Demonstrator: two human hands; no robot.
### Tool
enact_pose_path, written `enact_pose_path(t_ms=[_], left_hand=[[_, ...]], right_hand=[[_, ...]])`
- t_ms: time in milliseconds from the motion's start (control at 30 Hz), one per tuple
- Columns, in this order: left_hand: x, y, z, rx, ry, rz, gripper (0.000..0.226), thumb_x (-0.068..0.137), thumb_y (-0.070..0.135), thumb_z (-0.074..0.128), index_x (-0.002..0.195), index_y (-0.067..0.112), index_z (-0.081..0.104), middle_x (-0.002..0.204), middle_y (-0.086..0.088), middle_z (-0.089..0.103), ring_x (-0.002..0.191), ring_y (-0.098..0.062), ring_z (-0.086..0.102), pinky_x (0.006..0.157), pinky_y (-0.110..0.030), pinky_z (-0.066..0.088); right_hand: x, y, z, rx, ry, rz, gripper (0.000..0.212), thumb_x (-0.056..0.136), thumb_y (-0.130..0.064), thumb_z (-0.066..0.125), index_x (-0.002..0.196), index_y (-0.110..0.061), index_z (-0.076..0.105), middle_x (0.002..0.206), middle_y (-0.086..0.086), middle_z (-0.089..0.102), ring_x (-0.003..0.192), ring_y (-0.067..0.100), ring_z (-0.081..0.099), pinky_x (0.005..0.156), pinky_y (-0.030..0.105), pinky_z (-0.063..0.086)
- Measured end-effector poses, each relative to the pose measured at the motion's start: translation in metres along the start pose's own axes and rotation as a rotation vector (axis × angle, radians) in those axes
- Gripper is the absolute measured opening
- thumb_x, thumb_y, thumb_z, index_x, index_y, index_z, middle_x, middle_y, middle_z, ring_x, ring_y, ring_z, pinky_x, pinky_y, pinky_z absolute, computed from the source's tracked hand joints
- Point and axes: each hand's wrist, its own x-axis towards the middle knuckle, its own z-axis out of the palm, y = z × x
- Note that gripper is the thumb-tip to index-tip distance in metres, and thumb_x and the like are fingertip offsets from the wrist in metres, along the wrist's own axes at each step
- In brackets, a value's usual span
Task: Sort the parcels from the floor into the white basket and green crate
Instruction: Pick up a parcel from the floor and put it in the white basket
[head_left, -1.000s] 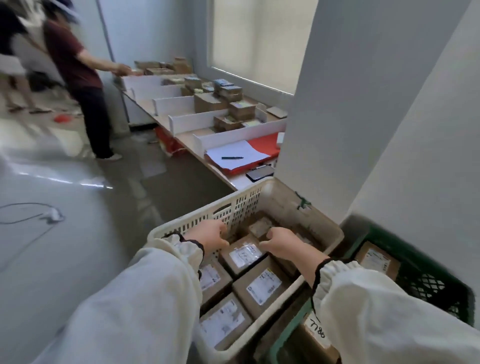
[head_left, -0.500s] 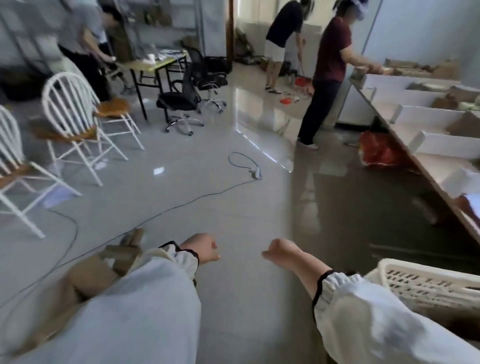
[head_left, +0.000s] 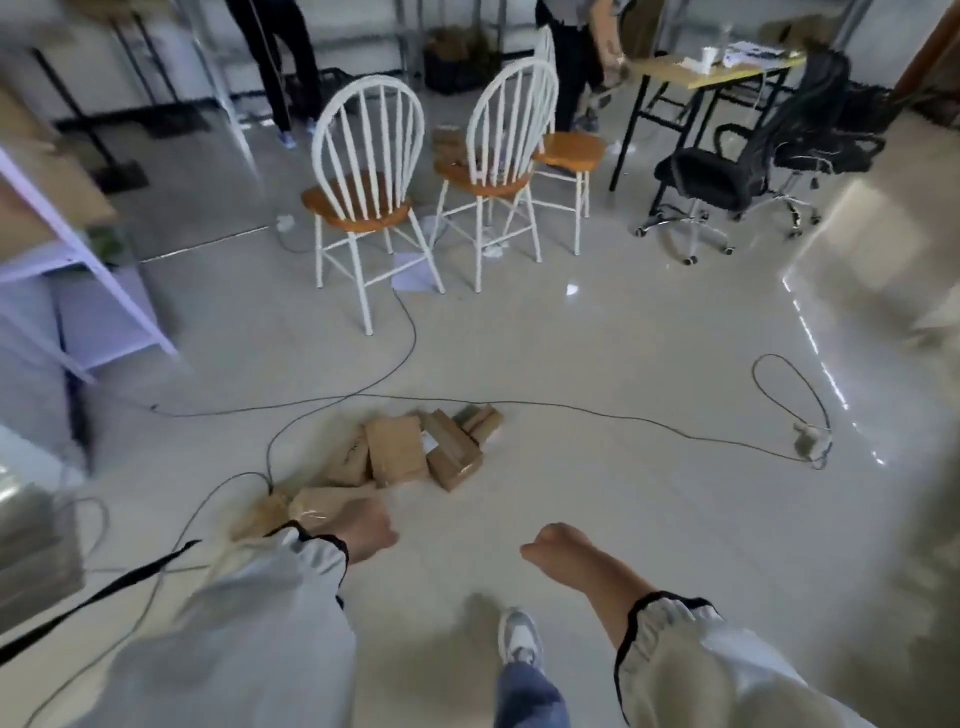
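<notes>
Far left: a pale metal shelving rack (head_left: 78, 249), blurred. A black strap (head_left: 98, 592) hangs across the lower left corner. Dark cables (head_left: 332, 405) snake over the glossy floor (head_left: 623, 364).

Left hand (head_left: 369, 530) is out in front, seen from the back, white sleeve (head_left: 249, 623) at the wrist. Its fingers are bent under and motion-blurred, so I cannot tell whether it grips anything. It overlaps the near edge of a taped brown parcel (head_left: 322, 501); contact unclear.

The cardboard parcels (head_left: 400, 449) lie in a loose heap on the floor just beyond the left hand. They are flat brown boxes, some overlapping, with a cable running just past the far side of the heap.

Behind, mid-frame: two white spindle-back chairs (head_left: 363, 171) with wooden seats, side by side, and bystanders' legs (head_left: 280, 62) at the top edge.

Bottom centre: the person's own sneaker (head_left: 519, 639) and jeans leg.

Right hand (head_left: 553, 545) is well apart from the parcels, curled into a fist and empty, forearm bare above the sleeve cuff.

Right side: a power strip (head_left: 808, 441) on the floor at a cable loop. A black office chair (head_left: 727, 171) sits beside a wood-top table (head_left: 717, 67).
</notes>
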Motion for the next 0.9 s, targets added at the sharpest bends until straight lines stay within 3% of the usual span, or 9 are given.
enact_pose_path(t_ms=[100, 200, 267, 367, 500, 633, 700, 800, 900], left_hand=[[0.034, -0.016, -0.012, -0.068, 0.038, -0.096, 0.039, 0.094, 0.022, 0.055, 0.129, 0.006, 0.055, 0.133, -0.011, 0.055, 0.123, -0.024, 0.05, 0.099, -0.026, 0.037], [0.085, -0.029, -0.012, -0.141, 0.084, -0.181, 0.036, 0.095, 0.02, 0.05, 0.129, 0.007, 0.051, 0.129, -0.007, 0.054, 0.122, -0.023, 0.049, 0.1, -0.026, 0.034], [0.126, -0.045, -0.005, -0.229, 0.093, -0.228, 0.035, 0.094, 0.022, 0.051, 0.126, 0.005, 0.053, 0.114, -0.001, 0.054, 0.108, -0.02, 0.053, 0.089, -0.024, 0.039], [0.185, -0.076, 0.01, -0.329, 0.135, -0.263, 0.028, 0.092, 0.026, 0.054, 0.118, 0.017, 0.058, 0.105, 0.006, 0.051, 0.094, -0.009, 0.049, 0.075, -0.012, 0.038], [0.264, -0.134, 0.055, -0.493, 0.167, -0.345, 0.033, 0.089, 0.017, 0.054, 0.121, 0.017, 0.061, 0.119, -0.005, 0.063, 0.109, -0.022, 0.058, 0.092, -0.03, 0.048], [0.345, -0.221, 0.104, -0.535, 0.375, -0.399, 0.033, 0.089, 0.017, 0.057, 0.121, 0.01, 0.059, 0.106, -0.002, 0.064, 0.102, -0.024, 0.06, 0.079, -0.02, 0.047], [0.386, -0.268, 0.123, -0.5, 0.463, -0.44, 0.035, 0.086, 0.014, 0.058, 0.121, 0.011, 0.058, 0.102, -0.001, 0.062, 0.097, -0.022, 0.06, 0.076, -0.023, 0.05], [0.441, -0.329, 0.147, -0.476, 0.57, -0.498, 0.04, 0.087, 0.024, 0.06, 0.126, 0.016, 0.055, 0.118, -0.008, 0.061, 0.101, -0.025, 0.06, 0.083, -0.036, 0.052], [0.482, -0.371, 0.169, -0.44, 0.69, -0.549, 0.055, 0.083, 0.045, 0.063, 0.132, 0.021, 0.05, 0.123, -0.005, 0.059, 0.105, -0.024, 0.059, 0.085, -0.037, 0.052]], right_hand=[[0.068, -0.03, -0.015, -0.071, -0.081, -0.082, 0.033, 0.089, -0.036, 0.047, 0.093, -0.007, 0.062, 0.088, 0.007, 0.06, 0.09, 0.025, 0.058, 0.069, 0.023, 0.038], [0.142, -0.058, -0.029, -0.128, -0.143, -0.133, 0.039, 0.087, -0.037, 0.047, 0.105, -0.006, 0.061, 0.103, 0.008, 0.062, 0.091, 0.022, 0.056, 0.073, 0.023, 0.039], [0.191, -0.077, -0.03, -0.163, -0.166, -0.158, 0.035, 0.088, -0.036, 0.046, 0.101, -0.007, 0.059, 0.095, 0.004, 0.059, 0.089, 0.021, 0.054, 0.073, 0.023, 0.039], [0.267, -0.102, -0.014, -0.207, -0.2, -0.175, 0.023, 0.087, -0.033, 0.045, 0.071, -0.016, 0.049, 0.073, -0.004, 0.047, 0.073, 0.015, 0.05, 0.062, 0.024, 0.038], [0.368, -0.131, 0.05, -0.176, -0.254, -0.219, 0.024, 0.084, -0.032, 0.048, 0.066, -0.02, 0.039, 0.069, -0.005, 0.044, 0.064, 0.01, 0.043, 0.054, 0.023, 0.033], [0.469, -0.159, 0.146, -0.161, -0.31, -0.275, 0.022, 0.087, -0.032, 0.05, 0.07, -0.018, 0.045, 0.072, -0.004, 0.047, 0.069, 0.012, 0.047, 0.055, 0.023, 0.034], [0.517, -0.169, 0.196, -0.163, -0.338, -0.287, 0.025, 0.089, -0.03, 0.048, 0.066, -0.02, 0.042, 0.07, -0.004, 0.045, 0.069, 0.013, 0.046, 0.053, 0.021, 0.032], [0.58, -0.181, 0.26, -0.131, -0.342, -0.27, 0.018, 0.092, -0.031, 0.047, 0.081, -0.016, 0.05, 0.078, -0.002, 0.05, 0.068, 0.012, 0.047, 0.055, 0.021, 0.035], [0.625, -0.184, 0.304, -0.06, -0.306, -0.22, 0.022, 0.095, -0.034, 0.046, 0.095, -0.013, 0.051, 0.082, 0.002, 0.052, 0.065, 0.012, 0.048, 0.055, 0.022, 0.036]])
